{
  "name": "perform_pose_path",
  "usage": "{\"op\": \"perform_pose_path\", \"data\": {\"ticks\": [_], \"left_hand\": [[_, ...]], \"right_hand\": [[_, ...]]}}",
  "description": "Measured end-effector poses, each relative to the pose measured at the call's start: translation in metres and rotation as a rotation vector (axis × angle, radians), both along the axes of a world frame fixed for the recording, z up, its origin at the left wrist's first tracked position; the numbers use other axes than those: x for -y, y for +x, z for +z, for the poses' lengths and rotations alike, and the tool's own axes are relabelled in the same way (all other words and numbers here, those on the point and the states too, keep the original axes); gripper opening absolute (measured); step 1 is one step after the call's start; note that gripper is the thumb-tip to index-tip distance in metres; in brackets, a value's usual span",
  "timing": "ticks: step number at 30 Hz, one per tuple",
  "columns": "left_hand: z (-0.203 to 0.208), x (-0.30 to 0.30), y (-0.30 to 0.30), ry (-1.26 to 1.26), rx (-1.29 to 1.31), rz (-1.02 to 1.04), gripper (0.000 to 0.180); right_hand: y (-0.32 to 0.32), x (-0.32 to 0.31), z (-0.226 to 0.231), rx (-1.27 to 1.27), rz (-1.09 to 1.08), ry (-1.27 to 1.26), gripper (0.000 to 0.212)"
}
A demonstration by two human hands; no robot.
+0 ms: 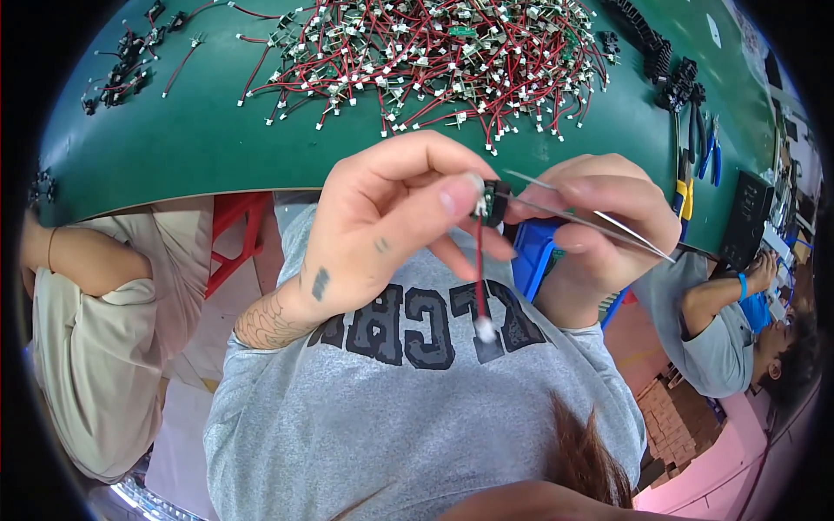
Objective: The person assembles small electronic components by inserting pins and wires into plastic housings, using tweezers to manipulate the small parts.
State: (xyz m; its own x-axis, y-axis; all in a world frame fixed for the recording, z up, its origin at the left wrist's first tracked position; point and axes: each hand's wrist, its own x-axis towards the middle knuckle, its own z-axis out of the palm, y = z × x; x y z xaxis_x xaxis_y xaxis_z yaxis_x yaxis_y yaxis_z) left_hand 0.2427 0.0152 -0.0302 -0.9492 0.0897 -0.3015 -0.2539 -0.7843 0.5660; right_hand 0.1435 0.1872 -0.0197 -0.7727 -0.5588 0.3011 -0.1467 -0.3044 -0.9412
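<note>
a: which step is in hand?

b: it looks like close work on one small black part (496, 208). the left hand (382, 217) has a narrow grip, pinching it; the right hand's (608, 208) grip holds metal tweezers (612, 227), tips right by the part. touching? i can't tell.

a: where's the part?

b: just off the counter's (217, 148) near edge, a red wire (479, 269) hanging below; a pile of wired pieces (434, 65) lies far.

a: next move?

b: probably calls for a steady pinch and careful tips.

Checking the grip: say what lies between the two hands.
Head view: a small black part with a red wire, held by the left hand, and tweezer prongs from the right hand.
</note>
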Motion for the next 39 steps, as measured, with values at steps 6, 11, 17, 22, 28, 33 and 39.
{"op": "perform_pose_path", "data": {"ticks": [6, 11, 17, 22, 28, 33, 39], "left_hand": [[0.004, 0.003, 0.002, -0.031, -0.017, -0.019, 0.020], [0.008, 0.004, 0.003, -0.140, -0.006, 0.010, 0.022], [0.003, 0.003, 0.004, -0.246, -0.045, 0.035, 0.025], [0.002, 0.001, 0.004, -0.315, -0.053, 0.064, 0.024], [0.001, 0.000, 0.001, -0.422, -0.145, 0.056, 0.024], [0.000, -0.001, 0.001, -0.508, -0.226, 0.054, 0.029], [0.001, -0.007, 0.004, -0.734, -0.266, 0.023, 0.043]], "right_hand": [[-0.009, -0.001, -0.004, -0.200, 0.056, 0.101, 0.023], [-0.011, -0.002, -0.003, -0.267, 0.051, 0.048, 0.023], [-0.011, -0.003, 0.001, -0.327, 0.095, 0.145, 0.021], [-0.011, -0.001, 0.004, -0.358, 0.099, 0.208, 0.018], [-0.013, -0.006, 0.012, -0.552, 0.140, 0.281, 0.019], [-0.013, -0.007, 0.012, -0.557, 0.161, 0.288, 0.018], [-0.002, -0.005, 0.006, -0.658, 0.019, 0.300, 0.017]]}}
